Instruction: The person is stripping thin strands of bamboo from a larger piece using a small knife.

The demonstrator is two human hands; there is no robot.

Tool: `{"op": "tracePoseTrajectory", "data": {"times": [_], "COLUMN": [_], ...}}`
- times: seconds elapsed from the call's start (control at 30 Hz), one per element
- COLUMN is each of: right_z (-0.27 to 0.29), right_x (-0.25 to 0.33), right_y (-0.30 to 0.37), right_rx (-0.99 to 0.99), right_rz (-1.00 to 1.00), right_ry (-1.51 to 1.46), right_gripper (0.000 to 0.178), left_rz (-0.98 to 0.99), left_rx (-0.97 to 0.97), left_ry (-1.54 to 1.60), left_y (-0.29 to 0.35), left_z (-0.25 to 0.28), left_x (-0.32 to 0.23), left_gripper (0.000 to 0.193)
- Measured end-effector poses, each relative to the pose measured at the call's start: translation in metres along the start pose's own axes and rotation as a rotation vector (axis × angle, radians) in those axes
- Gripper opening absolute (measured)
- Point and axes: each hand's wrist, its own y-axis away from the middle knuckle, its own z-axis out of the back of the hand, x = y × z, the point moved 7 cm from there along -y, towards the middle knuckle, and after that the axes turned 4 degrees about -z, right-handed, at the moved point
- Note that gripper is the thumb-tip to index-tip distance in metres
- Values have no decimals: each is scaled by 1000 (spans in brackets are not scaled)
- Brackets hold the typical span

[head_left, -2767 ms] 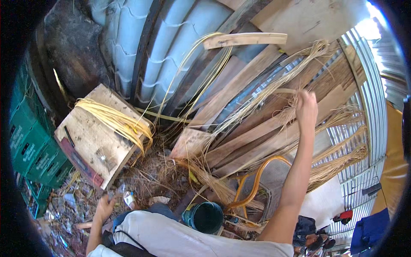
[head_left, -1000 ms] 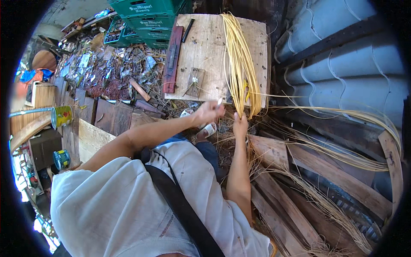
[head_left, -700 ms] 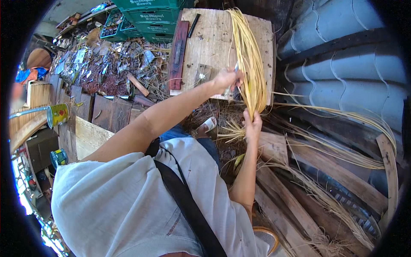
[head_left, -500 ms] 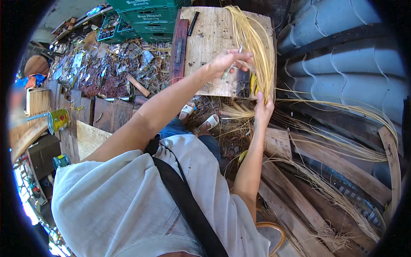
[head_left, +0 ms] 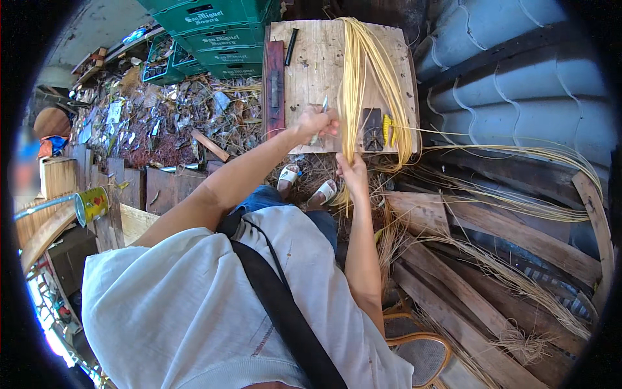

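A long bundle of yellow rattan-like strips [head_left: 353, 84] hangs over the wooden board [head_left: 311, 84], fanning out in a loop at its far edge. My right hand [head_left: 353, 176] is closed around the lower end of one part of the bundle, just off the board's near edge. To the left of those strips, my left hand [head_left: 317, 123] is closed on a slim small knife [head_left: 324, 102], its pale blade pointing up. A dark block [head_left: 372, 126] and a yellow-handled tool [head_left: 387, 129] lie on the board between the strips, partly covered.
On the board's left are a dark red wooden bar [head_left: 276, 91] and a black rod [head_left: 291, 47]. Green crates [head_left: 220, 39] stand at the far left. Planks [head_left: 518, 240] and loose strips [head_left: 544, 201] fill the right, below a corrugated metal wall [head_left: 518, 97]. A chair [head_left: 421, 353] stands behind.
My right hand has moved left and nearer to me with the gripped strips, parting them from the rest. My left hand has shifted left and slightly nearer, with the knife in it.
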Motion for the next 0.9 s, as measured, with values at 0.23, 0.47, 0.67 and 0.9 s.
{"op": "tracePoseTrajectory", "data": {"times": [0.23, 0.47, 0.67, 0.9], "right_z": [-11, 5, 7, 58], "right_x": [-2, 6, 14, -34], "right_y": [13, 23, 30, 41], "right_rx": [-2, -254, -403, -522], "right_rz": [14, 138, 259, 146], "right_ry": [-347, -283, 53, 713], "right_gripper": [19, 17, 20, 29], "left_rz": [-15, 24, -73, -635], "left_rx": [20, 88, 49, -506], "left_ry": [31, -83, -109, -511], "left_y": [-2, 7, 2, -76], "left_z": [-14, -8, -1, 109], "left_x": [10, 1, -17, -173], "left_gripper": [20, 17, 18, 34]}}
